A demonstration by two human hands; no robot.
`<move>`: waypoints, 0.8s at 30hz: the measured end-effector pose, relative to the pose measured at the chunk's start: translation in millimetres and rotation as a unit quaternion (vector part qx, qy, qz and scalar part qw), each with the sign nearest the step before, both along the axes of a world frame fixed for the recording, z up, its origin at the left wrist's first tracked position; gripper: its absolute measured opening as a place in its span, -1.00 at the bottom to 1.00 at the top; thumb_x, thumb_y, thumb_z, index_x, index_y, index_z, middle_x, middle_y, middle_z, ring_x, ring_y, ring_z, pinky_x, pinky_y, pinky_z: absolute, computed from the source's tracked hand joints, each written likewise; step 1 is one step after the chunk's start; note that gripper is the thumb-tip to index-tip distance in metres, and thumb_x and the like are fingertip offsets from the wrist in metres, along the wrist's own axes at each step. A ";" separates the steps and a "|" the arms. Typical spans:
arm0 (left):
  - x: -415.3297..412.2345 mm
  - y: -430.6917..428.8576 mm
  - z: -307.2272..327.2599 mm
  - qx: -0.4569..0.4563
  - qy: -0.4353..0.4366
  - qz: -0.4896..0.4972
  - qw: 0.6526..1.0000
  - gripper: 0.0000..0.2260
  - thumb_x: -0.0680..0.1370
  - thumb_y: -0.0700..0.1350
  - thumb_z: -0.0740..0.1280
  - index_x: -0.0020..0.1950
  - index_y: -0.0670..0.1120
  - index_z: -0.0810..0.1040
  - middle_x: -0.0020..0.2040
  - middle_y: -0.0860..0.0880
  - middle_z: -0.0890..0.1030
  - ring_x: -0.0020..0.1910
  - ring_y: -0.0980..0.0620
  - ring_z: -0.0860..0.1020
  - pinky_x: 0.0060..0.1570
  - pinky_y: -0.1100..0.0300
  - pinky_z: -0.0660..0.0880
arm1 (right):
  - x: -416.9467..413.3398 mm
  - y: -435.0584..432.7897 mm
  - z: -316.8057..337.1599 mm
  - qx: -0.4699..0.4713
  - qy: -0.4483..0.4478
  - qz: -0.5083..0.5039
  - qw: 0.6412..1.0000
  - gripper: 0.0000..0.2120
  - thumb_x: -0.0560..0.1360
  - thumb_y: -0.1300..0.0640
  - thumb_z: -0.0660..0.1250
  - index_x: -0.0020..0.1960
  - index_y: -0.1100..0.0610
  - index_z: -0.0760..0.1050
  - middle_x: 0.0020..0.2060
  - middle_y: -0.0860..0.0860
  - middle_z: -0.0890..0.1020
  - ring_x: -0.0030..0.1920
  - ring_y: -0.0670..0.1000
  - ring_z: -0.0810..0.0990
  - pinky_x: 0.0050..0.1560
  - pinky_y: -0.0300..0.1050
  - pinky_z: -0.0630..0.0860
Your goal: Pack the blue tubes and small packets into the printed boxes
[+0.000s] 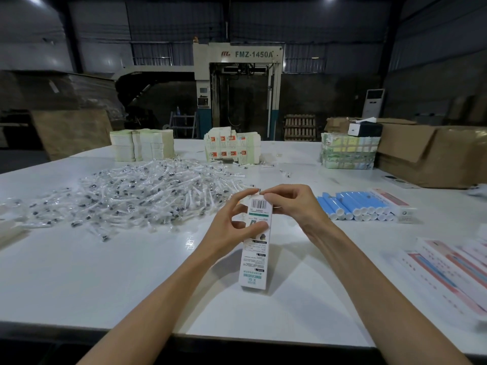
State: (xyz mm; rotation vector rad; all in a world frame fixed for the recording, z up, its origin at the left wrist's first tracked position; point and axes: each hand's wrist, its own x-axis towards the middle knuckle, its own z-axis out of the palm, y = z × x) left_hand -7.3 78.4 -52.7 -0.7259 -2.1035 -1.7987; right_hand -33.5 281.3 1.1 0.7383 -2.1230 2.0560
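Nearest the viewer, two bare forearms reach out over the white surface (pixel 105 272) to a long printed box (pixel 257 248) held between them. The box's lower end, with teal lettering, lies on the viewer's side of both grips. Whether that end touches the surface cannot be told.

The left grip (pixel 234 222) is clamped on the box's upper half, with the thumb across the printed face and the fingers curled round the left side. The right grip (pixel 292 204) pinches the flap at the far end, just above the barcode, its fingertips meeting the left forefinger there.

Right of the right grip and nearer the viewer lie flat pink-and-white cartons (pixel 448 272), fanned out on the surface. Just right of the right grip, the blue tubes (pixel 355 206) lie side by side in a row with their white caps toward the viewer. A closed pink-and-white box (pixel 395 204) sits against their far side.

Left of the left grip and beyond it spreads a wide heap of small packets (pixel 137 196) in clear wrap. Farther off, past both grips, stand stacks of flat cartons (pixel 232 146). A brown cardboard box (pixel 427 154) stands far right of them. Behind the surface rises a machine (pixel 238 88) marked FMZ-1450A.
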 end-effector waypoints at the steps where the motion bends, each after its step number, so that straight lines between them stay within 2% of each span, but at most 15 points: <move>1: -0.2 0.5 0.6 0.008 -0.004 -0.003 1.000 -0.37 0.53 -0.03 0.62 0.52 0.25 0.45 0.21 0.06 0.72 0.09 -0.01 0.71 -0.07 0.08 0.70 | -0.1 2.1 0.5 0.004 0.005 0.009 1.000 -0.90 0.58 0.20 0.46 0.04 0.17 0.75 -0.04 0.13 0.77 0.04 0.13 0.76 0.08 -0.01 0.69; 5: -2.3 4.1 0.1 0.031 0.006 0.001 1.000 -0.42 0.54 -0.09 0.61 0.49 0.12 0.46 0.16 -0.04 0.74 0.16 -0.04 0.70 -0.10 0.10 0.69 | 4.9 5.8 -9.2 -0.003 0.000 0.074 0.997 -0.79 0.64 0.12 0.40 0.23 0.13 0.70 0.10 0.09 0.75 0.17 0.08 0.72 0.18 -0.10 0.64; 7: -2.3 5.0 -0.3 0.042 -0.006 0.005 0.999 -0.44 0.55 -0.07 0.61 0.48 0.14 0.47 0.15 -0.04 0.74 0.17 -0.07 0.69 -0.10 0.08 0.70 | 6.9 2.0 -21.4 -0.006 0.015 0.049 0.999 -0.77 0.64 0.11 0.42 0.28 0.09 0.68 0.14 0.04 0.74 0.20 0.06 0.71 0.22 -0.06 0.64; 9: -1.6 5.1 -0.3 0.063 -0.035 0.001 0.997 -0.48 0.57 -0.01 0.57 0.49 0.17 0.48 0.15 -0.05 0.74 0.15 -0.13 0.72 -0.12 0.01 0.70 | 7.6 -1.2 -30.0 -0.022 0.034 -0.005 0.999 -0.78 0.61 0.14 0.45 0.25 0.07 0.68 0.12 0.00 0.75 0.18 0.03 0.71 0.19 -0.01 0.66; 12: -1.4 2.6 1.0 0.091 -0.060 -0.012 0.994 -0.57 0.63 0.04 0.50 0.48 0.15 0.51 0.15 -0.13 0.74 0.05 -0.22 0.75 -0.16 -0.05 0.70 | 8.2 -1.2 -32.0 -0.028 0.060 -0.018 0.998 -0.79 0.61 0.14 0.45 0.24 0.02 0.68 0.10 0.00 0.75 0.15 0.03 0.71 0.11 -0.10 0.65; 19: -2.3 1.9 1.1 0.086 -0.051 -0.014 0.995 -0.57 0.62 0.03 0.53 0.47 0.13 0.55 0.09 -0.12 0.75 0.05 -0.22 0.76 -0.21 -0.04 0.70 | 9.2 -4.8 -37.2 -0.040 0.082 -0.001 0.996 -0.76 0.62 0.11 0.44 0.26 -0.07 0.67 0.13 0.00 0.74 0.15 0.05 0.72 0.08 -0.19 0.62; 24: -1.4 2.9 -2.6 0.087 -0.046 -0.009 0.995 -0.65 0.63 0.00 0.52 0.41 0.07 0.58 0.05 -0.17 0.75 -0.03 -0.22 0.77 -0.24 0.01 0.68 | 5.3 -5.0 -43.1 -0.050 0.069 -0.019 0.996 -0.81 0.60 0.09 0.45 0.21 0.00 0.70 0.09 0.03 0.76 0.15 0.06 0.72 0.12 -0.18 0.60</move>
